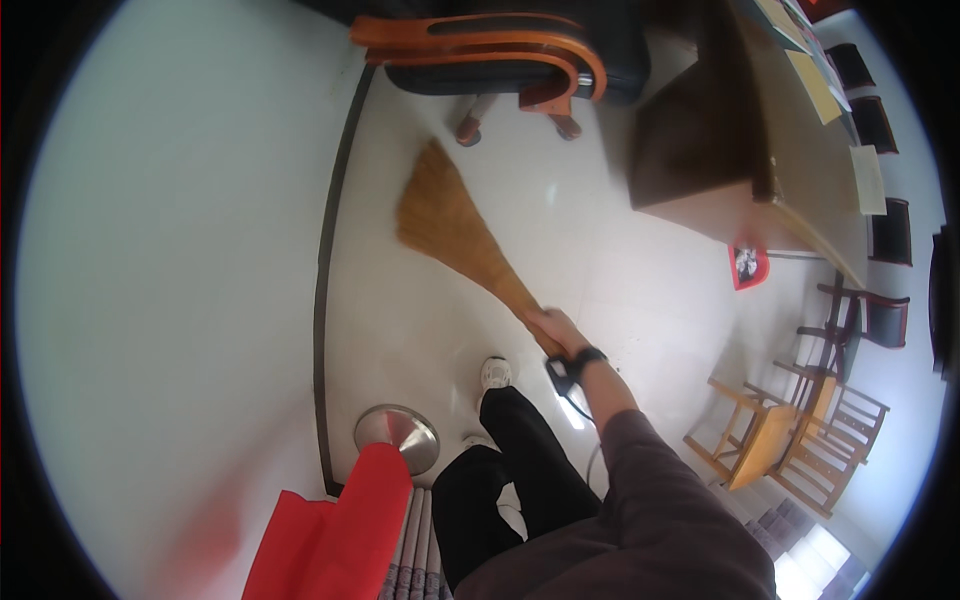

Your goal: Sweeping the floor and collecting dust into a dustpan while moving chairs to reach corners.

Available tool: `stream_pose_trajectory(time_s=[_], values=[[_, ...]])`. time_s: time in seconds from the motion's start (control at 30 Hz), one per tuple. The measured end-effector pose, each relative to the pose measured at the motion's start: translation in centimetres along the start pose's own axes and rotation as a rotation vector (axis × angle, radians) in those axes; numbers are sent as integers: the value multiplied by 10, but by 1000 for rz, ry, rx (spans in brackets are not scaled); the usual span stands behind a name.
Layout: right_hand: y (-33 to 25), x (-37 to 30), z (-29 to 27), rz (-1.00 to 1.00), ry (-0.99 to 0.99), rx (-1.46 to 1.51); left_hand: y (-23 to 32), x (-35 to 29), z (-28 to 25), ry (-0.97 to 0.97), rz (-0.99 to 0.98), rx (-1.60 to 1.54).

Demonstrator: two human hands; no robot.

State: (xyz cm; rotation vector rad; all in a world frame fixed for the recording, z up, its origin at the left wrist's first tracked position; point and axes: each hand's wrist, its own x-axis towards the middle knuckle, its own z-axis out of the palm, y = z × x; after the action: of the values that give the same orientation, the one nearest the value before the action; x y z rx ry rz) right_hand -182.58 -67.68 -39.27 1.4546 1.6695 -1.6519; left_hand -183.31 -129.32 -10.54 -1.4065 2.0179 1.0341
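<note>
My right hand (562, 332) is closed round the handle end of a straw broom (462, 240). The broom slants up and to the left, its wide brown bristle end spread over the pale floor (570, 240) near the wall's dark skirting. A black band (592, 355) circles my right wrist, with a small dark device and a cable beside it. My left hand does not show. My feet in light shoes (496, 373) stand just below the broom.
A black office chair with wooden arms (480, 45) stands ahead, beside a brown desk (700, 190). A red container (748, 268) sits by the desk. Wooden chairs (765, 440) are at right. At lower left, red cloth (350, 530) hangs over a round metal base (410, 430).
</note>
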Motion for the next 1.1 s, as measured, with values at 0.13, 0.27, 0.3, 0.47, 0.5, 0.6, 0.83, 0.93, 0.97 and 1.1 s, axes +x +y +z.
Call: stream_pose_trajectory(time_s=[0.13,0.27,0.3,0.47,0.5,0.6,0.83,0.93,0.97,1.1], values=[[112,-70,-60,128,129,67,17,13,5,-86,-119,-6],[194,-145,-73,279,206,196,33,24,3,-138,-191,10],[206,-165,-67,288,231,195,36,26,-1,-143,-205,11],[262,-260,-36,398,314,385,58,43,-6,-189,-267,40],[245,-280,-33,435,309,440,63,47,-8,-193,-272,39],[267,-305,-20,521,360,438,80,63,-5,-230,-307,41],[129,-333,-6,482,403,70,133,108,24,-342,-405,-54],[57,-328,-1,387,327,13,152,107,56,-510,-189,69],[29,-314,1,387,327,7,159,112,61,-510,-193,65],[-26,-246,19,180,186,-52,174,117,75,-541,-149,102]])
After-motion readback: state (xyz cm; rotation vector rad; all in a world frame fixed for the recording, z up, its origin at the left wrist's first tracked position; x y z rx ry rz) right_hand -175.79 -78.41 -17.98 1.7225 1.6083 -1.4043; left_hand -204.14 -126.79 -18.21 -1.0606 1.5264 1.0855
